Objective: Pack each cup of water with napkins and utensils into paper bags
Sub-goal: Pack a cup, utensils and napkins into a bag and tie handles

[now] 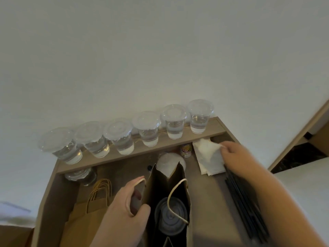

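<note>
The left hand (pixel 131 198) curls round the brown paper bag (pixel 160 189)'s rim and cord handle; the right hand (pixel 235 154) pinches a soft white napkin (pixel 208 157). A clear lidded cup (pixel 170 216) sits inside.

takeaway packing counter, lidded water cups (pixel 175 122) on shelf, paper bags (pixel 89 211), napkins (pixel 209 157)
</note>
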